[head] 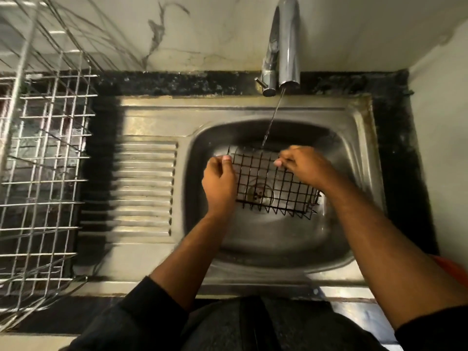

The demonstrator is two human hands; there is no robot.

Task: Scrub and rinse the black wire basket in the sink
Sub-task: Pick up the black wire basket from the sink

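Along the left edge of the frame a silver dish rack [43, 158] is standing on the dark table [101, 138], and just right of it the ridged drainboard [144, 188] of the steel sink [364, 188] is lying bare. In the middle of the frame the person is leaning over the basin with both arms reaching in.

The left hand [219, 184] is gripping the left edge of the black wire basket [273, 181], its fingers curled round the rim wire with the thumb on top. The basket is being held inside the basin, above the drain [260, 196], which is showing through the mesh; the basket is looking tilted, far edge higher, though whether its near edge is touching the sink floor is hard to tell. The right hand [302, 164] is lying over the upper right part of the basket, fingers bent down onto the wires and apparently pinching them; no sponge or brush is showing in it.

At the top, right of centre, the tap [285, 41] is running a thin stream of water [272, 117] that is landing at the basket's far edge, between the two hands.

The step in hand is looking like rinsing, or rubbing the wires by hand under the water. The next move is calling for turning or sliding the basket so the stream is reaching the near and right portions, with one hand keeping a firm hold on the slippery wire.

At the lower right edge of the frame something orange [450, 267] is peeking in.
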